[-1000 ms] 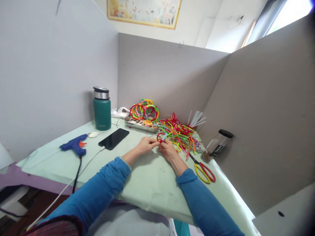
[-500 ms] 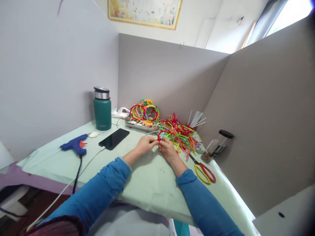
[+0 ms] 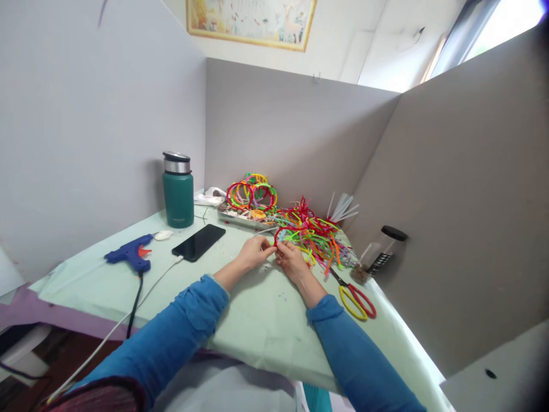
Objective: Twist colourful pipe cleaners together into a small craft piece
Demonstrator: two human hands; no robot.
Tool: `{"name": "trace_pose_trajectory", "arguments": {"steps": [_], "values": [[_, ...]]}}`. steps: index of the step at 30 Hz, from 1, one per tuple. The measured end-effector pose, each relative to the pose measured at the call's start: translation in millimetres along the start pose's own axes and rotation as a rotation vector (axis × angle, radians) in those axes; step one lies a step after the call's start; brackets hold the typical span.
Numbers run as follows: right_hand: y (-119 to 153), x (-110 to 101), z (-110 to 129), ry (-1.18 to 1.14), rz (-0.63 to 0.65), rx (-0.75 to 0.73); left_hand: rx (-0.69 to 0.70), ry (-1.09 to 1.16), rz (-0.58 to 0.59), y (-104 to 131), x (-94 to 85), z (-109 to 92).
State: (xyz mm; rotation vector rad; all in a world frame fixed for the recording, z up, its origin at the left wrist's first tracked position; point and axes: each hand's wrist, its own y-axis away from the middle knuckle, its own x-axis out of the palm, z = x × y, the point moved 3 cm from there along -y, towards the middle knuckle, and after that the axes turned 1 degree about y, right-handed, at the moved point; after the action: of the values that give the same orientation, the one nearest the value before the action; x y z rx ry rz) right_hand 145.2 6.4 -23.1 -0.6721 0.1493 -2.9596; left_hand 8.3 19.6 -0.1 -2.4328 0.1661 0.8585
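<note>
Close together over the middle of the table, my left hand and my right hand pinch a red pipe cleaner between their fingertips. It curves up and away from the fingers. Just beyond my right hand spreads a pile of many-coloured pipe cleaners. Behind my hands a metal tray holds small pieces, with several coloured fuzzy rings on top. Scissors with one red and one yellow handle lie to the right of my right hand.
On the left are a green bottle, a black phone with a white cable, and a blue glue gun. White sticks lie behind the pile. A black-lidded jar stands at the right edge. Grey panels surround the table.
Both hands stay nearly in place. Slightly more of the red pipe cleaner's curve shows above the fingertips.
</note>
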Motion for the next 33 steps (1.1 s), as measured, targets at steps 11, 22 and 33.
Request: {"name": "trace_pose_trajectory", "arguments": {"steps": [11, 22, 33], "values": [[1, 0, 0, 0.031, -0.013, 0.024, -0.023, 0.054, 0.085, 1, 1.9, 1], [0, 1, -2, 0.109, 0.028, 0.003, 0.031, 0.261, 0.091, -4, 3.1, 0], [0, 0, -5, 0.124, 0.020, 0.003, -0.029, 0.298, 0.026, -9, 3.8, 12]]}}
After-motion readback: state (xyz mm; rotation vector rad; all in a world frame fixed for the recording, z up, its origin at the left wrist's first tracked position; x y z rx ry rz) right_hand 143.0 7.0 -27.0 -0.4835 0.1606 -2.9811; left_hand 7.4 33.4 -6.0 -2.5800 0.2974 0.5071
